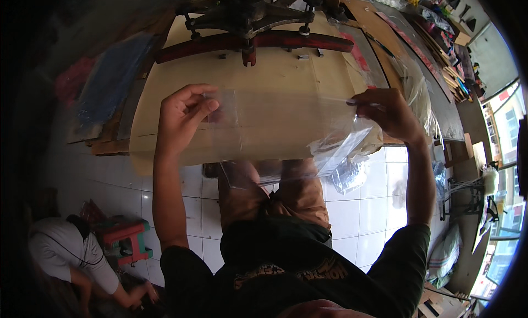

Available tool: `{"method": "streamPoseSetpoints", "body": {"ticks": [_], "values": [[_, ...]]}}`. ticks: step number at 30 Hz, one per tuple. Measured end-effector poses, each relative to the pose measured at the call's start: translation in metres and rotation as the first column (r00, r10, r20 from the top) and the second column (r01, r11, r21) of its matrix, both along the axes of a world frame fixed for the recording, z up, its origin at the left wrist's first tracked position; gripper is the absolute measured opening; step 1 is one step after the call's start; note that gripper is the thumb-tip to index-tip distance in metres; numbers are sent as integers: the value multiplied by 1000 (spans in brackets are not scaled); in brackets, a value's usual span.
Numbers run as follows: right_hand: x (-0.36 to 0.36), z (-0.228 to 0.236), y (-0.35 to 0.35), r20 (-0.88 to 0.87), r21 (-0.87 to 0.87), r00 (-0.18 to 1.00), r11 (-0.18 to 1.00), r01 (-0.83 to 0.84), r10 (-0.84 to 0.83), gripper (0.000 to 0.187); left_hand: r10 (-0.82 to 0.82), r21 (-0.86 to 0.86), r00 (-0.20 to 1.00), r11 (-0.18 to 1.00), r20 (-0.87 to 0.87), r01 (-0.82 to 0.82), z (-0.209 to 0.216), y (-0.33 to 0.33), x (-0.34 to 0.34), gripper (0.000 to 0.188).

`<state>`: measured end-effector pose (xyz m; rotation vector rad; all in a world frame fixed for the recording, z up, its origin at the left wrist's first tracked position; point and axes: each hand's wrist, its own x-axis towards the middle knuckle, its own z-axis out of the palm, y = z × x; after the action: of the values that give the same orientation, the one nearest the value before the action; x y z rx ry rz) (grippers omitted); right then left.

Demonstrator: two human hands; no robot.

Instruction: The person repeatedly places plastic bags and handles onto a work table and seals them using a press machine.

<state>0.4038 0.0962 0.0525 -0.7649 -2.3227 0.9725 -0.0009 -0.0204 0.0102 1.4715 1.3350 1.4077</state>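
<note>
A clear plastic bag (280,131) is stretched flat between my two hands, above the near edge of the work table and my lap. My left hand (186,110) pinches its upper left corner between thumb and fingers. At the upper right corner, my right hand (388,112) is closed on the film, its fingertips bunching the plastic. The lower right part of the bag is creased and catches the light. Beneath it lies a large tan sheet (181,81) covering the table top.
A black and red metal press (253,40) stands over the far side of the sheet. Blue plastic film (113,76) lies left; wooden strips (440,70) and clear wrapping sit right. A person in a light shirt (66,244) bends near a red and green stool (126,241) at lower left.
</note>
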Motion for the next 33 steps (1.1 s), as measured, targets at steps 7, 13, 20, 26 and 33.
{"method": "streamPoseSetpoints", "body": {"ticks": [7,13,20,26,33], "values": [[-50,-22,59,205,214,970,973,84,-129,29,-112,-102,874,992,-472,71,-3,68,-41,27],[-50,-59,86,187,574,980,817,-58,-62,29,-105,-64,662,994,-742,87,-8,82,-29,37],[-62,-52,61,214,488,956,870,75,-202,14,-67,50,514,976,-855,211,-2,87,-12,28],[-57,-56,38,144,844,974,536,-29,-174,15,201,301,293,887,-935,352,-4,71,-7,9],[-52,-47,20,240,828,949,553,-89,-207,16,457,434,48,800,-888,414,-20,45,4,8]]}}
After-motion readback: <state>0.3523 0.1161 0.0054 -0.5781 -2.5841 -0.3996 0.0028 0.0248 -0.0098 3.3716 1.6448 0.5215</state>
